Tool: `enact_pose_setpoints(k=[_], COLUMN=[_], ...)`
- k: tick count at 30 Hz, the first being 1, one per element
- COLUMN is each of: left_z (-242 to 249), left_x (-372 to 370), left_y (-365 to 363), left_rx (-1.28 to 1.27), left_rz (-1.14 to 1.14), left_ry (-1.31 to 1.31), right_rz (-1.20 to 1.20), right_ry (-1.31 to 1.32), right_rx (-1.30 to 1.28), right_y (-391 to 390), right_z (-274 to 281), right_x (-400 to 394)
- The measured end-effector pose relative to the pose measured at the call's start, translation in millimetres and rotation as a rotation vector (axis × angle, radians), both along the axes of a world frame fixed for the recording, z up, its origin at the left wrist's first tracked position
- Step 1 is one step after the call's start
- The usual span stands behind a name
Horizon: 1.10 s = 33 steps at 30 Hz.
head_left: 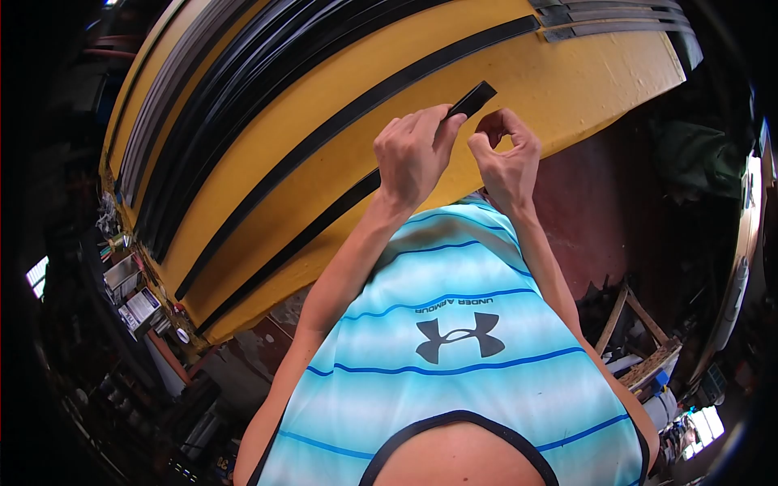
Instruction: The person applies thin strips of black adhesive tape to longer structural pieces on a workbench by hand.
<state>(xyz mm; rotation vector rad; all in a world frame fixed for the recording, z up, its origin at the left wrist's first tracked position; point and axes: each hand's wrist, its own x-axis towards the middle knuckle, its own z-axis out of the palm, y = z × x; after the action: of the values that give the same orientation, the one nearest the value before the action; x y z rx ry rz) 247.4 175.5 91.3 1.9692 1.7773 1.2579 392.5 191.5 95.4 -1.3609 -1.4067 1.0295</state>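
Observation:
My left hand [412,155] is closed around a long flat black strip [356,192], near its far end. The strip's end [474,99] sticks up past my thumb and fingers, and the rest trails down to the left over the yellow tabletop [567,89]. Just right of that end, apart from it, is my right hand [509,154]. Its thumb and index finger curl together into a ring; anything pinched at their tips is too small to make out. Another black strip [348,113] lies alongside, farther up the tabletop.
A bundle of black strips [211,130] and several grey strips [166,93] lie across the table's far left. More grey strips [616,16] rest at the far right end. Boxes and small items [138,304] crowd the left edge. A wooden frame [640,332] stands at right.

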Motion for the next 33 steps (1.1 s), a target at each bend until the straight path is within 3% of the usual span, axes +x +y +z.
enact_pose_setpoints(k=[6, 12, 15, 17, 21, 24, 26, 33], left_z=[2.9, 2.0, 2.6, 2.6, 1.2, 1.0, 1.4, 1.1], left_x=[-1.3, -3.0, -3.4, -3.7, -3.0, -1.7, -1.0, 1.7], left_y=[1.3, 1.0, 1.0, 0.7, 0.3, -0.1, -0.8, -1.6], left_rx=[-0.008, -0.016, -0.019, -0.026, -0.014, -0.012, -0.014, 0.011], left_rz=[0.018, 0.019, 0.009, 0.007, -0.005, -0.014, -0.021, -0.036], left_ry=[-0.001, -0.035, -0.042, -0.042, -0.034, -0.039, -0.041, 0.031], right_rz=[0.049, 0.010, 0.044, 0.129, 0.124, 0.038, 0.033, -0.061], right_ry=[-0.146, 0.063, -0.122, -0.397, -0.512, -0.346, -0.007, 0.209], right_rx=[0.167, -0.023, -0.089, -0.183, -0.252, -0.091, -0.134, -0.193], right_y=[-3.0, -1.8, -2.5, -4.3, -9.1, -11.0, -8.4, 0.1], right_z=[-2.6, -6.0, -8.8, -3.6, -5.9, -7.4, -2.9, 4.0], right_x=[1.1, 12.3, 21.2, 24.9, 25.8, 22.8, 20.6, 9.7])
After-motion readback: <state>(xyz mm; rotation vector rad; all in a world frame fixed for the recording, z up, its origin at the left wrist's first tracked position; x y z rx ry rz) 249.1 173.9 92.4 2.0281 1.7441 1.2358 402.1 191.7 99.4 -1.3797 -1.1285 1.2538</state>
